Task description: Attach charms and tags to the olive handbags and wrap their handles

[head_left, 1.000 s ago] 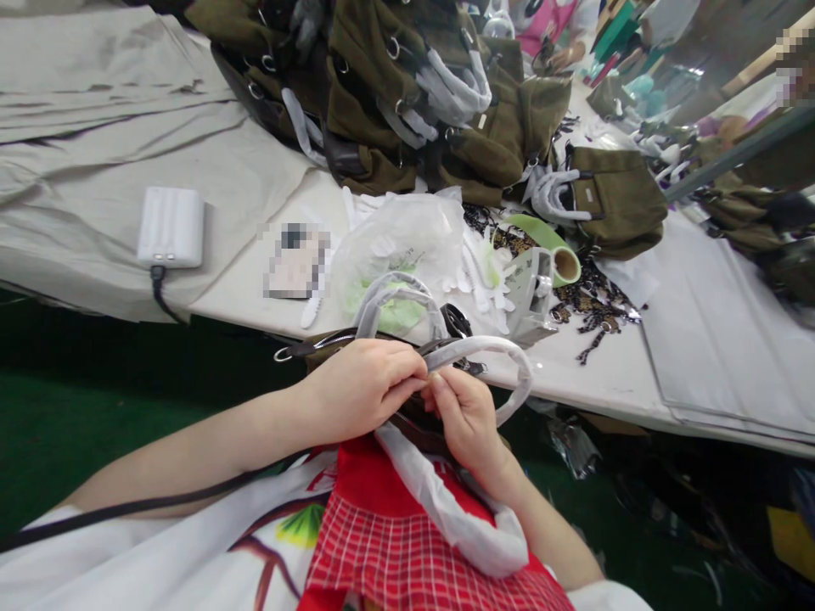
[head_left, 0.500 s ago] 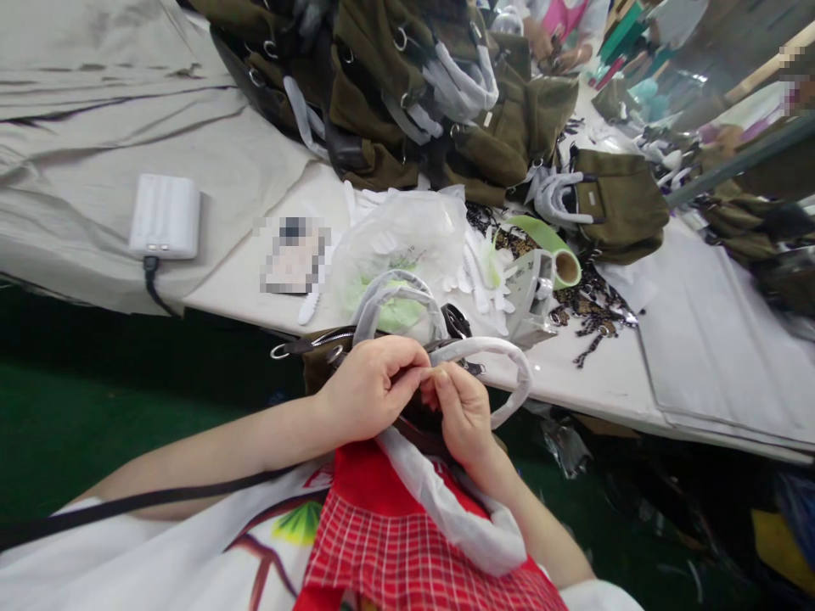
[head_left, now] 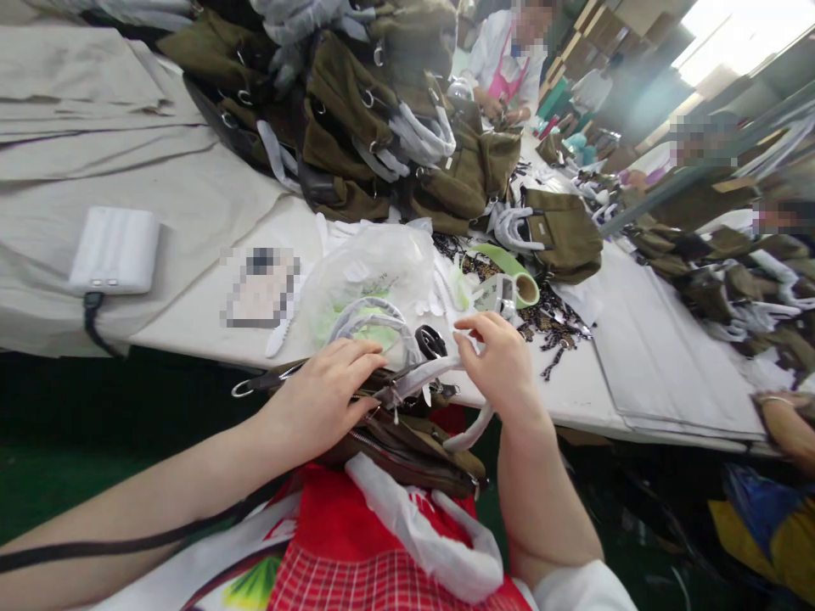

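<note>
Change noted: the hands, fingertip to fingertip in the earlier frame, are now apart. The left hand point(head_left: 328, 390) lies at the bag point(head_left: 413, 437), thumb and fingers spread wide around the base of the near handle point(head_left: 426, 373), pinching nothing visible. The right hand point(head_left: 503, 361) is raised beyond the handle base, thumb and forefinger curved with a narrow gap; cannot tell whether anything fine is between them, or whether they touch the wrapped handle running just beside them.

Meaning, as judged: the close two-handed work at the handle base is interrupted or done; which, cannot tell. The base is now exposed between the hands, a small pale end point(head_left: 396, 416) hanging from it.

Bag position: below and between the fingers, against the apron point(head_left: 324, 518), at the near edge of the table point(head_left: 611, 412). Front handle point(head_left: 420, 522) droops below the fingers over the apron. Back handle point(head_left: 375, 310) arches beyond the left fingers, in front of the clear plastic point(head_left: 375, 259).

Other differences: view shifts up and rightward; more of a co-worker point(head_left: 503, 64) shows far beyond the fingers, and another person's arm point(head_left: 786, 424) enters well right of them. Green roll point(head_left: 500, 255) lies beyond the right fingers, apparently unmoved on the table.
</note>
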Motion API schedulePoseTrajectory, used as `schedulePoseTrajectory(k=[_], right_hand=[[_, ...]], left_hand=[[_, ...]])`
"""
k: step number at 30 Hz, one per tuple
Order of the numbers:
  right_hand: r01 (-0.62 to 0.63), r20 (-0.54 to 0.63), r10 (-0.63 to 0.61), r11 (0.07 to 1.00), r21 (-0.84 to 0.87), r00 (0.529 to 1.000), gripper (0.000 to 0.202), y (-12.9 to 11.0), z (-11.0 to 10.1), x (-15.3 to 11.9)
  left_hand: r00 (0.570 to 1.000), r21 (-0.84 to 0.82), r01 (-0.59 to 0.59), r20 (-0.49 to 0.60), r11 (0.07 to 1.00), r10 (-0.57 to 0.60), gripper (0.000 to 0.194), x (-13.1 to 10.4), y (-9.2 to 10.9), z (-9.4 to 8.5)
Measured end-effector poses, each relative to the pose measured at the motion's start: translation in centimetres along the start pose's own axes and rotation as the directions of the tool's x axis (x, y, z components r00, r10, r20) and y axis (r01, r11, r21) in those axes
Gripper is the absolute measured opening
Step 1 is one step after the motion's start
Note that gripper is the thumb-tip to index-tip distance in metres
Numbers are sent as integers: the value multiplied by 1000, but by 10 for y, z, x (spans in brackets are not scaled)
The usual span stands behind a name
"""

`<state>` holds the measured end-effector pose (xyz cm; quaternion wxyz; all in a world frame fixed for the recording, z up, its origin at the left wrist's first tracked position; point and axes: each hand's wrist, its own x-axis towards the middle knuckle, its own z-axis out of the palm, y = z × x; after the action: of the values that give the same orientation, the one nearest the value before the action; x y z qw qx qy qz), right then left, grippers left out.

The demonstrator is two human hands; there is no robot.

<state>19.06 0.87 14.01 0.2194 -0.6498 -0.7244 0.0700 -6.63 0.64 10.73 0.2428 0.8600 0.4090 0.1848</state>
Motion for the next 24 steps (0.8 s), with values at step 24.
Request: schedulePoseTrajectory(k=[24], right_hand=[[324,121,-398,861,392,909,25,-61,-48,-77]], left_hand=[[906,281,-42,414,959,-81,20,17,12,-11]])
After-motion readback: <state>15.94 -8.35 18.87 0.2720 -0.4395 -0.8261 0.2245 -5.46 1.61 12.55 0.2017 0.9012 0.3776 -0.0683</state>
